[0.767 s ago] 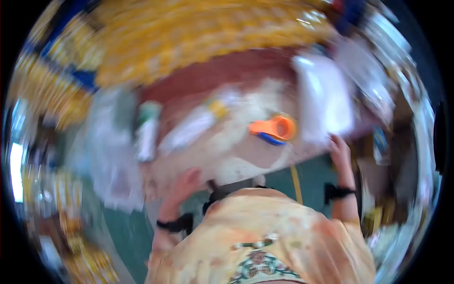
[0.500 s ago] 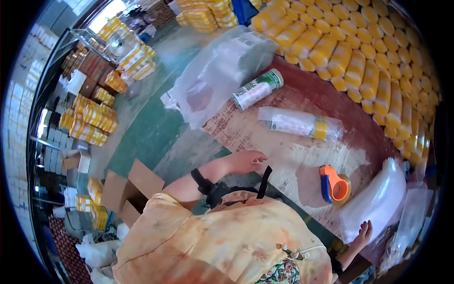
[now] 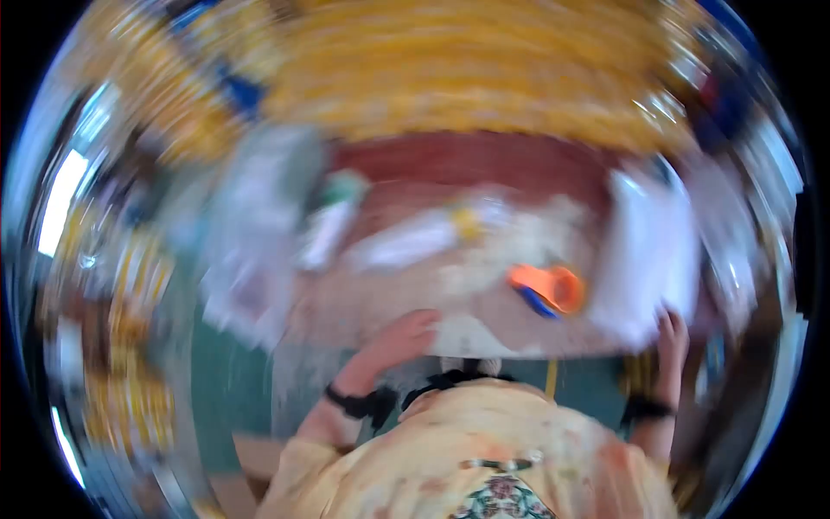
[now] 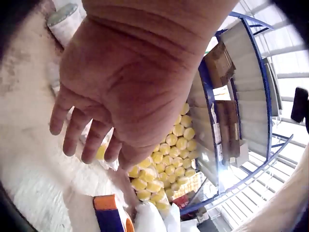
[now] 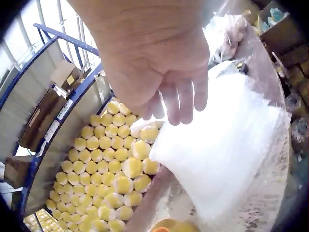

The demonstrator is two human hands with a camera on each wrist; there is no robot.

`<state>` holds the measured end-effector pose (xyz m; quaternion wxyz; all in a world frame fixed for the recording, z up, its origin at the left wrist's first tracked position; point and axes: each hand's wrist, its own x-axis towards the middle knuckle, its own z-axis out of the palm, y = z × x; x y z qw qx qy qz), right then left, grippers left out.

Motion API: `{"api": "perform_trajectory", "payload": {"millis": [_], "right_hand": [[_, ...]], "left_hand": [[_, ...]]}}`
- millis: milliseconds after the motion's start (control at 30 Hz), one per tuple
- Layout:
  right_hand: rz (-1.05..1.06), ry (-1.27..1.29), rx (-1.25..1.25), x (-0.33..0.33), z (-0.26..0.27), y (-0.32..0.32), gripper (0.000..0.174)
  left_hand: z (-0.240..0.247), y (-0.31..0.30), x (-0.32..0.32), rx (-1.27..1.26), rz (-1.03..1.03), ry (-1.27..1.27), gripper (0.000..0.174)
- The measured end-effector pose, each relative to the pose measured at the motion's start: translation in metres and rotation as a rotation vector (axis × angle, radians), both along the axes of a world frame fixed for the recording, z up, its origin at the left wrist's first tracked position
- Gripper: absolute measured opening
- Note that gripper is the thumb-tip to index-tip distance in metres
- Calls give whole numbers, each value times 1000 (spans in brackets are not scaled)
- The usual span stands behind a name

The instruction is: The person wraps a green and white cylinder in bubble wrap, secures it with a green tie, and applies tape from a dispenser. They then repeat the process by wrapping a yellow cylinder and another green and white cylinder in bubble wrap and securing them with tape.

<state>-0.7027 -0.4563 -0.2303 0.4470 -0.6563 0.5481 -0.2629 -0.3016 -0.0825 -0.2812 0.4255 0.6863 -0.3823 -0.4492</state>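
Observation:
My left hand (image 3: 405, 337), fingers loose and holding nothing, hovers over the table's near edge. In the left wrist view its palm (image 4: 130, 87) faces the camera. My right hand (image 3: 673, 342) is at the near end of a stack of white plastic bags or film (image 3: 647, 259). The right wrist view shows its relaxed fingers (image 5: 182, 101) overlapping that white stack (image 5: 222, 145), with nothing gripped. Between the hands lies an orange tape dispenser (image 3: 562, 288) with a blue part; its orange and blue end (image 4: 107, 210) also shows in the left wrist view.
On the table (image 3: 380, 298) lie a roll with a green end (image 3: 333, 221) and a wrapped roll with a yellow band (image 3: 415, 242). Clear plastic bags (image 3: 259, 242) drape over the left side. Yellow packed rolls (image 3: 484, 78) are piled behind. A cardboard box (image 3: 251, 454) stands lower left.
The head view swung left and has come back toward the table, blurring the picture. Both hands stay free. The dispenser, rolls and white stack keep their places on the table.

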Motion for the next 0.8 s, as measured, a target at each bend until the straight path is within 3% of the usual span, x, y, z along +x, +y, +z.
{"api": "perform_trajectory", "payload": {"millis": [33, 67, 133, 267, 333, 367, 433, 467, 533, 700, 800], "right_hand": [[23, 183, -103, 3, 19, 8, 32], [34, 97, -114, -1, 30, 14, 32], [-35, 212, -229, -29, -1, -12, 33], [-30, 184, -146, -35, 15, -16, 43], [-71, 169, -157, -42, 25, -23, 43], [-80, 179, -257, -42, -7, -52, 44], [-93, 257, -554, -67, -11, -92, 47], [-135, 390, -751, -82, -6, -114, 58], [-243, 586, -745, -107, 4, -164, 73], [-215, 782, -774, -141, 21, -293, 93], [-162, 885, -813, -128, 52, -342, 100]], "left_hand": [[14, -10, 2, 14, -26, -23, 37], [-12, -12, 8, -89, -29, -3, 37], [-5, -27, 8, 15, -19, 36, 36], [9, -48, -10, 9, -47, 91, 36], [26, -56, -24, 14, -44, -22, 36], [28, -77, -19, 70, -39, -98, 37], [36, -97, -42, 59, 36, -88, 37], [37, -109, -57, 52, 79, -80, 37], [36, -133, -87, 20, 110, -41, 36], [59, -185, -152, 30, 54, -23, 35], [86, -204, -177, 80, 17, -215, 37]]}}
